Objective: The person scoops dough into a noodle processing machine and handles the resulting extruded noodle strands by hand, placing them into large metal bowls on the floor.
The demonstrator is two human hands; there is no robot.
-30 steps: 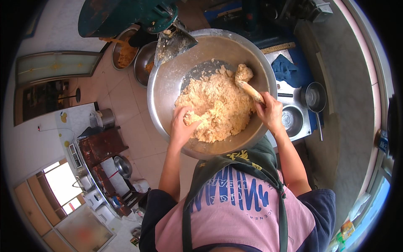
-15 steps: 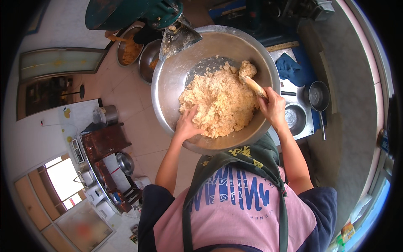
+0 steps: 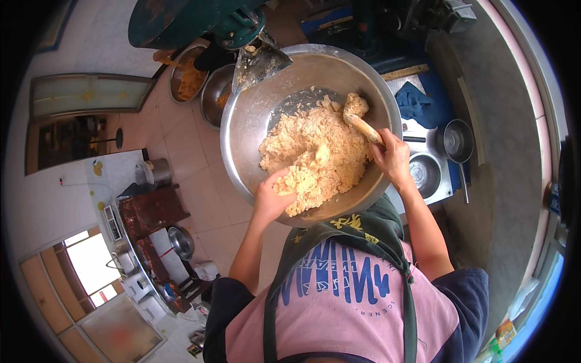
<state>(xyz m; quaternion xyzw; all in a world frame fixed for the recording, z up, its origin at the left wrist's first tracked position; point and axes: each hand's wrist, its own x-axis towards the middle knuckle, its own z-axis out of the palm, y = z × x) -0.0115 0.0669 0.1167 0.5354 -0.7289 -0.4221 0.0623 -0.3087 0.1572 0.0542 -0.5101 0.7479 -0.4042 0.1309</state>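
A large steel bowl (image 3: 242, 163) in front of me holds a heap of crumbly pale-yellow dough (image 3: 339, 163). Inside the near left rim, my left hand (image 3: 271, 195) is curled round a loose clump of this dough (image 3: 298, 183). At the right of the bowl, my right hand (image 3: 393, 156) grips a wooden stick (image 3: 365, 128). Dough cakes the stick's far end, which hides its shape. A metal chute (image 3: 257, 65), smeared with dough, reaches over the bowl's far left rim.
A green machine (image 3: 181, 27) stands at the far left. Beyond the bowl are two smaller metal bowls, one an orange-filled bowl (image 3: 189, 75). On the right are a blue cloth (image 3: 414, 101), a long-handled saucepan (image 3: 457, 140) and a steel basin (image 3: 425, 175).
My left hand has scooped up a clump of dough at the near left and moved slightly right. The right hand stays on the stick. The view has shifted slightly.
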